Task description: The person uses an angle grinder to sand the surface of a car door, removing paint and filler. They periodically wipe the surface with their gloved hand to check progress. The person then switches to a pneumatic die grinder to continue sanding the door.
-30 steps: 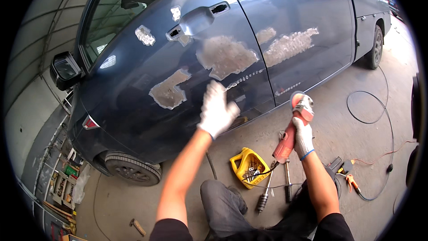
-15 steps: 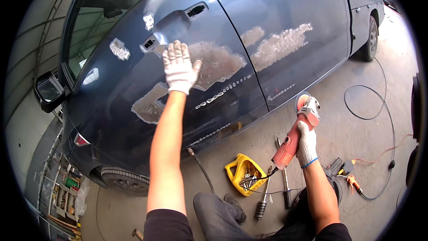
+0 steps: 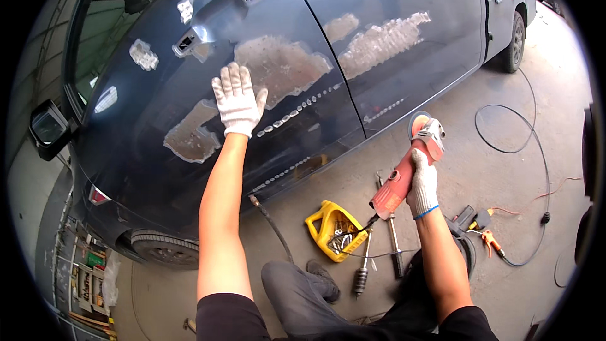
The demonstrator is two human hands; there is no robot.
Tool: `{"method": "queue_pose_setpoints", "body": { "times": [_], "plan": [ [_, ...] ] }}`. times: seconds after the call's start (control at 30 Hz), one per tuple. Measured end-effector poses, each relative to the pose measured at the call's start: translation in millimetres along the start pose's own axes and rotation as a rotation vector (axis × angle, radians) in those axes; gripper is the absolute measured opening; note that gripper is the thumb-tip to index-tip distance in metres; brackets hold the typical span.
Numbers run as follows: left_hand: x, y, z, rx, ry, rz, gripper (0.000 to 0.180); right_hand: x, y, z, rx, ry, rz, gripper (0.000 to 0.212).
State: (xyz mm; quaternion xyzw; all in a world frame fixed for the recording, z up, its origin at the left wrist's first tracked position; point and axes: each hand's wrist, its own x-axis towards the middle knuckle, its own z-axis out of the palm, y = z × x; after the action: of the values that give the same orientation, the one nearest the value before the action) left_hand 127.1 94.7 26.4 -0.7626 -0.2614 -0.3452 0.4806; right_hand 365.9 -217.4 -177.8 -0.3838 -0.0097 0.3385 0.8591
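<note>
A: How do we see the left hand (image 3: 238, 102) placed?

B: We see it gloved in white, laid against the door (image 3: 142, 123) with its back toward us. The four fingers point up and lie nearly side by side, while the thumb stands out to the right. (We can't tell how hard the palm presses.)

A: And the arm behind it?

B: We find the left forearm (image 3: 222, 215) reaching almost straight up from the short dark sleeve (image 3: 230, 316). The hand sits between a big bare patch (image 3: 281, 63) and a smaller, bent patch (image 3: 189, 139).

A: Where do we find the grinder (image 3: 399, 184)?

B: We see it in the right hand (image 3: 423, 183), gloved too and wrapped around the red body. That forearm leans up and left from the lower edge. The tool slants, its disc (image 3: 419, 124) uppermost and apart from the door, its cord end low on the left.

A: What do we have below?

B: On the floor we see a cut yellow jug (image 3: 325, 241) with small metal pieces in it, and near it a rod with a ribbed weight (image 3: 361, 280).
</note>
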Motion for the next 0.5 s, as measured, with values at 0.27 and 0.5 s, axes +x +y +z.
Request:
{"method": "queue_pose_setpoints", "body": {
  "times": [0.27, 0.5],
  "plan": [
    [-137, 1, 23, -0.082, -0.154, 0.27, 0.087, 9, -2, -14, -0.017, 0.05, -0.028, 0.046],
    [2, -32, -12, 0.091, 0.125, -0.244, 0.083, 22, -1, -24, -0.046, 0.05, -0.035, 0.043]
  ]
}}
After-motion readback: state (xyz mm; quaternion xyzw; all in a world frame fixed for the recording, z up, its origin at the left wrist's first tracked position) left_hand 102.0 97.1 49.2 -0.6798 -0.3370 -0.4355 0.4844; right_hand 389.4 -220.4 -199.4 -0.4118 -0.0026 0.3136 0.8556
